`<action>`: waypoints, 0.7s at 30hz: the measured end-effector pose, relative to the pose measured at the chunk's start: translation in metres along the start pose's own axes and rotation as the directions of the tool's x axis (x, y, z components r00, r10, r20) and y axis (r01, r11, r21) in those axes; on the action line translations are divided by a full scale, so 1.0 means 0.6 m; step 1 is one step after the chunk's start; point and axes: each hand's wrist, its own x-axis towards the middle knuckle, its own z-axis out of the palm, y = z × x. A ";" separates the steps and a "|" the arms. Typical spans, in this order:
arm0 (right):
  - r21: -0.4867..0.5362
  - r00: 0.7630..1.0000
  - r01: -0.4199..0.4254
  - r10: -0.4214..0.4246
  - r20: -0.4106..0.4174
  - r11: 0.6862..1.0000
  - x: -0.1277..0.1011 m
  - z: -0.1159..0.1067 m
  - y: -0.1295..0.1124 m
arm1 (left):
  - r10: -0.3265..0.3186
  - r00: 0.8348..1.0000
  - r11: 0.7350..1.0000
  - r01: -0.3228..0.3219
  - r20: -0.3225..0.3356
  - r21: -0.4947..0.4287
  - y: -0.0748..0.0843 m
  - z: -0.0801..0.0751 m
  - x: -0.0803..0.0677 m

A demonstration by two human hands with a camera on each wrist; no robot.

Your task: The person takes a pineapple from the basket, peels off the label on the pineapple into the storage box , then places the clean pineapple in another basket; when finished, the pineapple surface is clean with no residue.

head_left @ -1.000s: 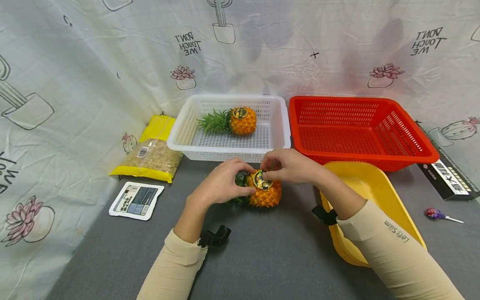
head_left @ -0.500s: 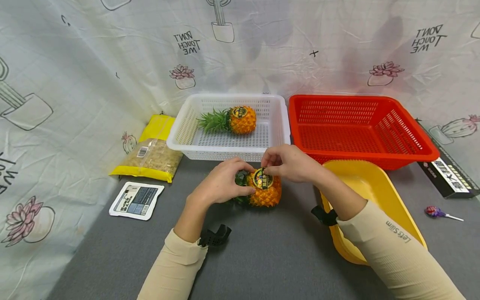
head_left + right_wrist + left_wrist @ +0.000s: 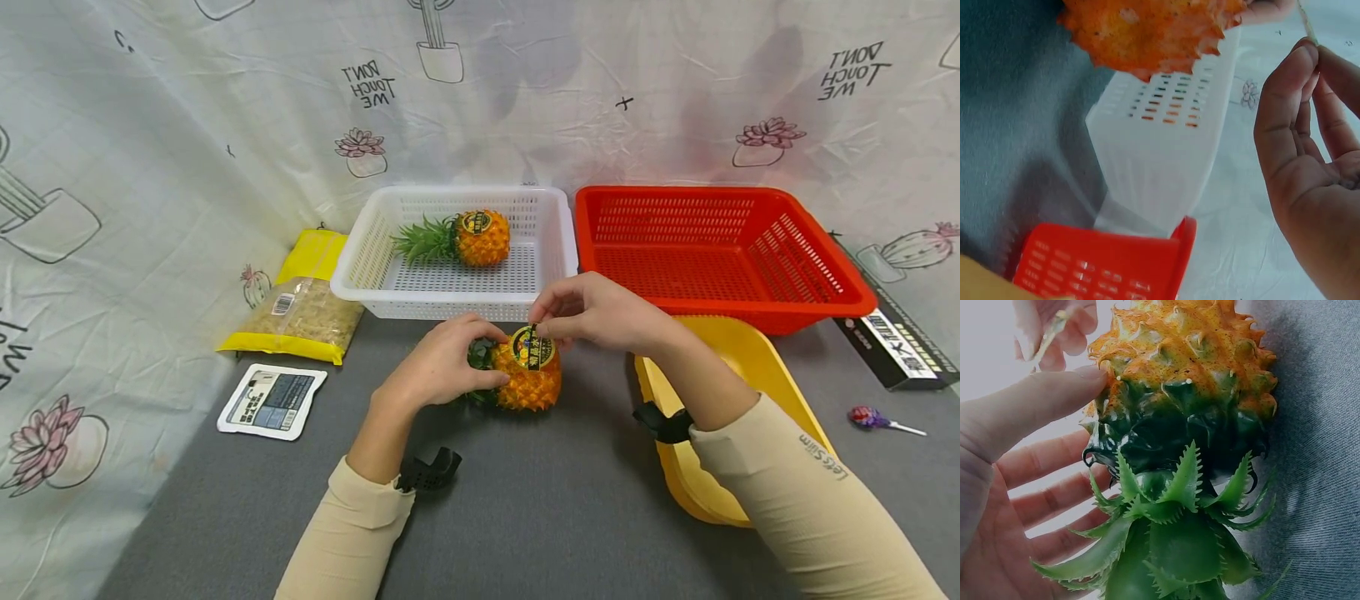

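A small orange pineapple [image 3: 528,390] with a green crown lies on the grey table. My left hand [image 3: 442,367] grips it near the crown, thumb on the near side; the left wrist view shows the thumb [image 3: 1041,406] against the spiky skin. My right hand [image 3: 603,317] pinches the edge of a round black-and-yellow sticker [image 3: 534,348] between thumb and fingertips. Edge-on, the sticker [image 3: 1305,22] stands apart from the pineapple in the right wrist view. A second pineapple [image 3: 483,242] with a similar sticker lies in the white basket [image 3: 450,297] behind.
A red basket [image 3: 720,310] stands at the back right, with a yellow tray [image 3: 697,492] under my right forearm. Further right are a black box [image 3: 900,354] and a lollipop [image 3: 870,417]. On the left lie a yellow bag [image 3: 307,312] and a white flat pack [image 3: 272,402].
My right hand has moved slightly up and to the right, and the sticker has risen off the pineapple and tilted with it. The left hand keeps its grip on the pineapple.
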 end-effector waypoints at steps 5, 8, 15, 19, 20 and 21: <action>0.024 1.000 -0.021 0.020 0.020 0.999 -0.015 -0.018 0.001 | -0.007 1.000 1.000 0.007 -0.002 -0.008 0.000 0.000 0.000; 0.010 0.999 -0.048 0.048 0.013 0.999 -0.027 -0.029 0.003 | -0.010 1.000 1.000 0.010 -0.002 -0.014 0.000 -0.001 0.000; -0.026 0.992 -0.123 0.122 -0.019 0.992 -0.057 -0.056 0.011 | -0.011 1.000 1.000 0.011 0.006 -0.016 0.000 -0.004 -0.003; -0.029 0.990 -0.134 0.133 -0.037 0.991 -0.073 -0.067 0.019 | -0.017 1.000 1.000 0.018 0.009 -0.015 0.001 -0.003 -0.004; -0.029 0.990 -0.135 0.134 -0.041 0.990 -0.077 -0.069 0.021 | -0.021 1.000 1.000 0.021 0.010 -0.016 0.001 -0.003 -0.004; -0.033 0.990 -0.136 0.134 -0.046 0.990 -0.080 -0.071 0.023 | -0.022 1.000 1.000 0.023 0.011 -0.015 0.002 -0.002 -0.004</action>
